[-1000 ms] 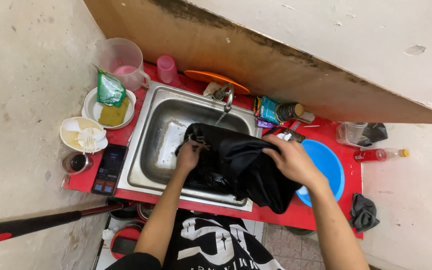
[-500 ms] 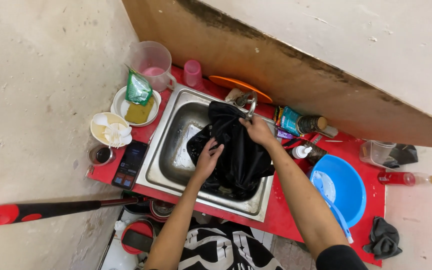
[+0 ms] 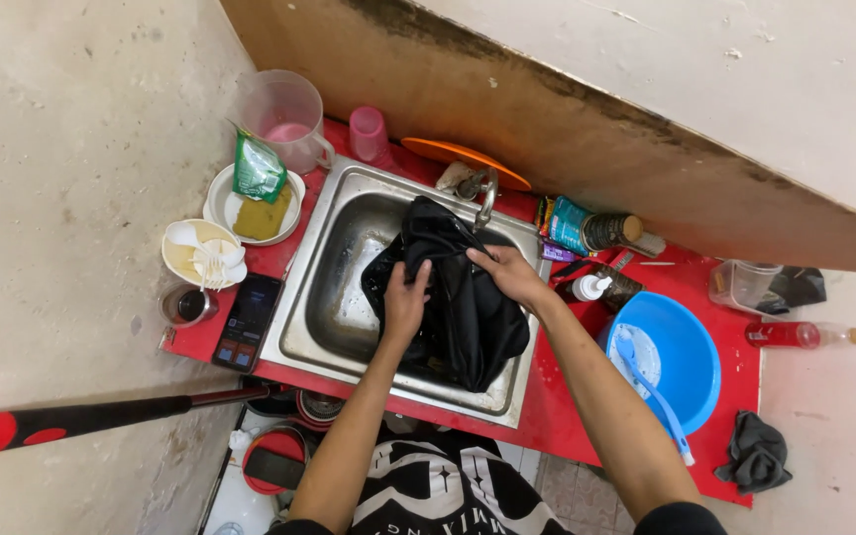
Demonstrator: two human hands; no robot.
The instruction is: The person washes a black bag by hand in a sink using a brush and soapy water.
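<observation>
A black cloth garment (image 3: pixel 468 307) hangs wet over the steel sink (image 3: pixel 334 287), bunched up under the tap (image 3: pixel 485 190). My left hand (image 3: pixel 405 302) grips the garment's left side, fingers pressed into the fabric. Near the tap, my right hand (image 3: pixel 507 272) holds the garment's upper edge. Both forearms reach in from the bottom of the view.
The red counter (image 3: pixel 557 396) holds a blue basin (image 3: pixel 671 357) with a brush, a clear jug (image 3: pixel 284 114), a pink cup (image 3: pixel 369 132), an orange plate (image 3: pixel 468 159), white bowls (image 3: pixel 200 253), a phone (image 3: pixel 247 322), bottles and a dark rag (image 3: pixel 755 451). A red-handled pole (image 3: pixel 81 421) lies at lower left.
The garment has moved from the sink's right rim up toward the tap. My right hand went with it, from the sink's right side to near the tap.
</observation>
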